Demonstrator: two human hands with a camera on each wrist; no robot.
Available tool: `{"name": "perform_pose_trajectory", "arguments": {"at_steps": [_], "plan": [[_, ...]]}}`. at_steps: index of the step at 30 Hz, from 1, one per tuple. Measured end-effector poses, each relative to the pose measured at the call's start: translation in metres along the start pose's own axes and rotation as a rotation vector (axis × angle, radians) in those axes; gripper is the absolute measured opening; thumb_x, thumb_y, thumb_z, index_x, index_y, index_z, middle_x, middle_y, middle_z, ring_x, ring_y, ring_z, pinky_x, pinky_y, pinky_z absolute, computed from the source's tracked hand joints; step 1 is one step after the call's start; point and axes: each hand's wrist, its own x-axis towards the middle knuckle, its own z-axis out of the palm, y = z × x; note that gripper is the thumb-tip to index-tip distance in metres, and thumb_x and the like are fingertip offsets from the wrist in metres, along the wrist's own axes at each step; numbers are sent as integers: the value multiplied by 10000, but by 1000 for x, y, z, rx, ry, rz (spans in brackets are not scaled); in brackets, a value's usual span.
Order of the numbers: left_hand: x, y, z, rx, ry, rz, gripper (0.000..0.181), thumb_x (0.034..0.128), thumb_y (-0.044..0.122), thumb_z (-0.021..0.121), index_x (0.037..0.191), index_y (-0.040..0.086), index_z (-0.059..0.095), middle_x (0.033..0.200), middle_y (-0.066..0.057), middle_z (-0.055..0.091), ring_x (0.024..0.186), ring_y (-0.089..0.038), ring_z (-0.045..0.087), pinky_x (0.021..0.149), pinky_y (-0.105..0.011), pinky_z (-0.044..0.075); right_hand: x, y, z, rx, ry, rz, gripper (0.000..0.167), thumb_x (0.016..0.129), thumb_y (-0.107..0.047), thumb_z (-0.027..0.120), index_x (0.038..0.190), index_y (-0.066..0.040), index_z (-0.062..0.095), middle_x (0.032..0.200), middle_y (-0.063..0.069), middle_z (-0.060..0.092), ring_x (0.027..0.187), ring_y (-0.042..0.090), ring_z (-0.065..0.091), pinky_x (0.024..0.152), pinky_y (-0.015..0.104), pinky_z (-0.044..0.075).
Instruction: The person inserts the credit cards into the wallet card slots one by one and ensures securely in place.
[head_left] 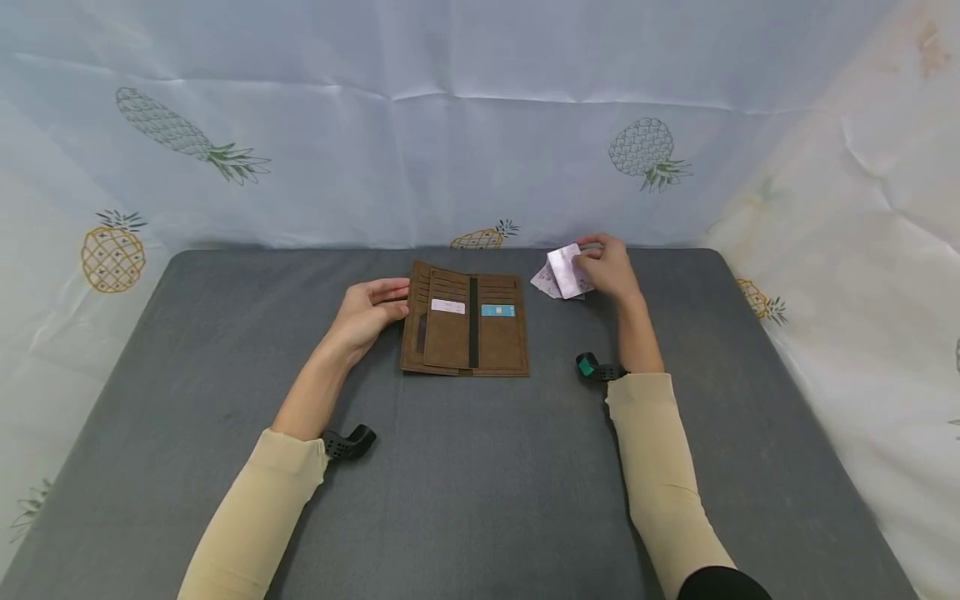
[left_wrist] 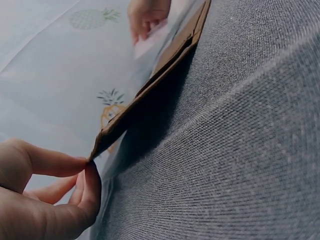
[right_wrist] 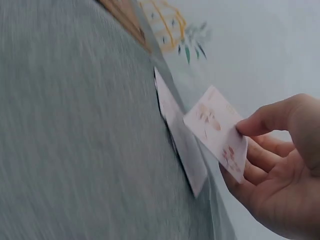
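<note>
A brown wallet [head_left: 502, 343] lies spread out on the grey table, a pale card [head_left: 447, 307] in its left half and a blue card [head_left: 498, 310] in its right. My left hand [head_left: 363, 315] pinches the wallet's left edge between thumb and fingers, lifting that edge slightly, as the left wrist view shows. To the right of the wallet, my right hand [head_left: 611, 268] grips a pale pink card [right_wrist: 214, 125] with a printed pattern, thumb on its face. Beneath it, similar pink cards [right_wrist: 182, 137] rest on the table; how many cannot be told.
The grey table [head_left: 465, 483] ends at a white curtain [head_left: 420, 167] printed with pineapples, close behind the cards. A black wrist mount [head_left: 351, 443] sits on the left wrist and another mount [head_left: 596, 367] on the right.
</note>
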Motion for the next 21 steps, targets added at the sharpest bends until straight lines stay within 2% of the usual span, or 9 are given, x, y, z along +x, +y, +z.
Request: {"name": "perform_pose_trajectory", "arguments": {"at_steps": [5,8,12,18,21], "plan": [[0,0,0,-1,-1,-2,566,1053,-76,581,1607,-21,476,1601,-253,507,1471,-337,522,952,-127,575,-1,-16,16,45,-44,-12,403,1005,-11,571,1401,43,627,848,-67,721,523,5,395,513,204,332],[0,-1,0,-1,-3,-4,569,1055,-74,582,1610,-19,473,1606,-252,504,1481,-339,517,944,-115,572,-2,-22,26,69,-57,-12,378,1034,-19,581,1407,20,627,876,-42,729,541,30,414,516,208,347],[0,-1,0,-3,-4,-5,566,1059,-70,577,1613,-17,469,1612,-251,496,1488,-343,510,954,-126,573,-3,-29,40,85,-76,-9,354,1045,-36,626,1397,2,631,931,8,741,645,82,539,561,203,415],[0,0,0,-5,-6,-9,565,1063,-68,572,1616,-15,465,1622,-246,488,1502,-344,501,974,-142,572,-2,-34,57,72,-128,-40,351,1042,-6,639,1391,30,616,1094,236,765,799,113,650,662,201,483],[0,0,0,-3,-6,-11,565,1064,-64,576,1616,-11,467,1626,-241,489,1509,-341,498,974,-141,570,-2,-36,62,58,-144,-51,354,1047,1,629,1397,45,604,1162,311,751,829,104,658,681,191,482]]}}
